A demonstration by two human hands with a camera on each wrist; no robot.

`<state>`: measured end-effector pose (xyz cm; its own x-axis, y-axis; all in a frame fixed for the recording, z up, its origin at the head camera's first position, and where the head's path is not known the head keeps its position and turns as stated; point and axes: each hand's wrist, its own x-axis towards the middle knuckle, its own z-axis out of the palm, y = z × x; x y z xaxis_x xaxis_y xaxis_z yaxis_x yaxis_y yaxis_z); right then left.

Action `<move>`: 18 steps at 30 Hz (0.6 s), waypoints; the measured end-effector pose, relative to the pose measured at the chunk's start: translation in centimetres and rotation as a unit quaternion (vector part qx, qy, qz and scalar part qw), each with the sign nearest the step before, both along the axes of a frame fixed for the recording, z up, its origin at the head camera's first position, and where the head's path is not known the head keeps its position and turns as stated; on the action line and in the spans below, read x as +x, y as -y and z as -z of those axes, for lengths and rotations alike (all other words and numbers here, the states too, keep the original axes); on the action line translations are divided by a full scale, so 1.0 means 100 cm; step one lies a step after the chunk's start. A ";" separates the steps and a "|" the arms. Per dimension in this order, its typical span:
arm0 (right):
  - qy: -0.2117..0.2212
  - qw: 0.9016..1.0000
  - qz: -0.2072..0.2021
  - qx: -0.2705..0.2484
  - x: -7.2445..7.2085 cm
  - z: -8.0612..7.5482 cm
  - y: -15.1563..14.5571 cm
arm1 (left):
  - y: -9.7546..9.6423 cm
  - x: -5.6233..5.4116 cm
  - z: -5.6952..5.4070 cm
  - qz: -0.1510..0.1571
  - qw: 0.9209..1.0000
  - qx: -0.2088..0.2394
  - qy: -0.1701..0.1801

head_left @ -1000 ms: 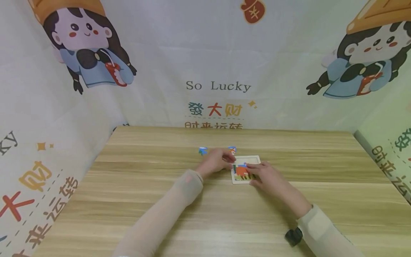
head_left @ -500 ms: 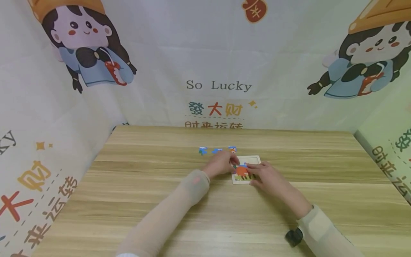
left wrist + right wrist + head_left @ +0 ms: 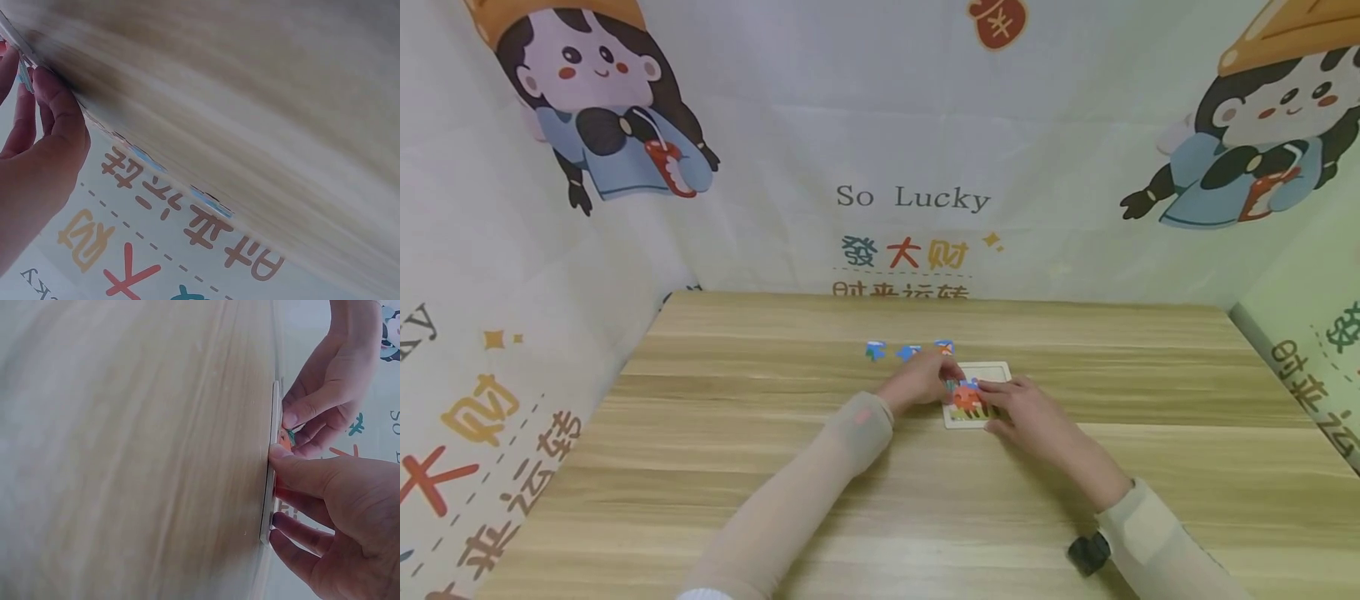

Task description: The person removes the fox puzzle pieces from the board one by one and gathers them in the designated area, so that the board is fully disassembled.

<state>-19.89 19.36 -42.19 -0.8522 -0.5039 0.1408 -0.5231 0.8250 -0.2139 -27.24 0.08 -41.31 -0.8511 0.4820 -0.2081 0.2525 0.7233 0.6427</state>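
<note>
A small jigsaw puzzle tray with a pale rim lies on the wooden table, its lower part showing an orange-red picture with dark stripes. My left hand is over the tray's left side. Thumb and fingers pinch a thin puzzle piece, seen edge-on in the left wrist view and mostly hidden by the fingers. My right hand holds the tray's right side, with a fingertip on the picture and the thumb at the near edge. From the right wrist, the tray appears edge-on, flat on the table.
Three loose puzzle pieces lie in a row behind my left hand: a left one, a middle one and a right one. A printed cloth hangs behind the table. A black device is on my right wrist.
My left hand has moved right and a little nearer, onto the tray's left side, and uncovered the middle loose piece. My right hand has stayed in place on the tray.
</note>
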 end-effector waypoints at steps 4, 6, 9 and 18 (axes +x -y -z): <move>-0.004 1.000 -0.006 0.000 0.000 0.000 0.000 | 0.002 0.000 0.001 -0.001 1.000 0.008 0.004; -0.004 1.000 -0.008 -0.001 0.000 0.000 0.000 | 0.003 -0.001 0.001 -0.001 1.000 0.009 0.004; -0.003 1.000 -0.008 -0.003 0.000 0.000 0.001 | 0.004 -0.002 0.001 -0.001 1.000 0.016 0.000; 0.009 1.000 0.005 0.000 0.000 -0.002 0.001 | 0.009 -0.003 -0.003 -0.011 0.999 0.036 -0.026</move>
<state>-19.89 19.25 -41.98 -0.8598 -0.4953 0.1245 -0.5106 0.8303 -0.2235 -27.58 -0.79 -41.01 -0.8708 0.4742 -0.1299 0.2703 0.6824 0.6792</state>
